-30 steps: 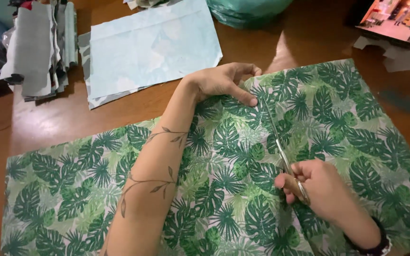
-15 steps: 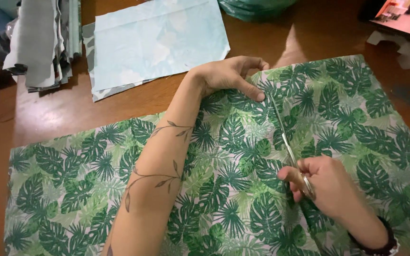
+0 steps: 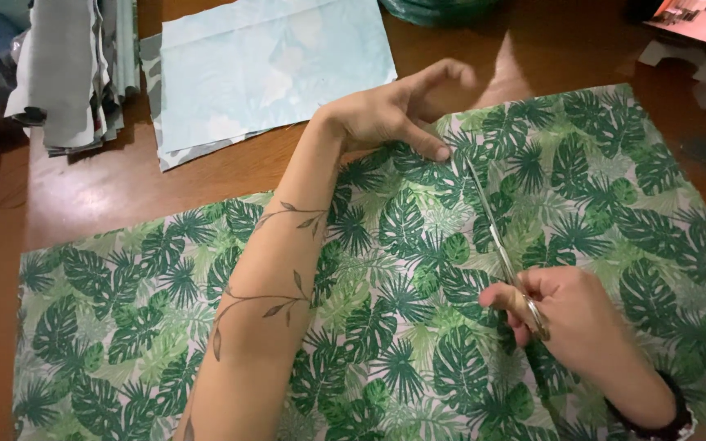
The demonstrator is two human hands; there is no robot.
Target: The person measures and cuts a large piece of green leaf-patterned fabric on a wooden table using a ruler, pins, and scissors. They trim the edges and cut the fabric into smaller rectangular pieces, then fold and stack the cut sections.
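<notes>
Brown wooden tabletop [image 3: 83, 192] is covered by a leaf-print fabric [image 3: 386, 327]. Cutting is judged under way; a straight line toward the far edge is called for next. Scissors [image 3: 500, 245] are gripped by the right hand [image 3: 569, 314], fingers closed through the handles, blades nearly shut. Fabric is pinned flat by the left hand [image 3: 390, 114], fingertips [image 3: 441, 152] just beside the blade tips.
</notes>
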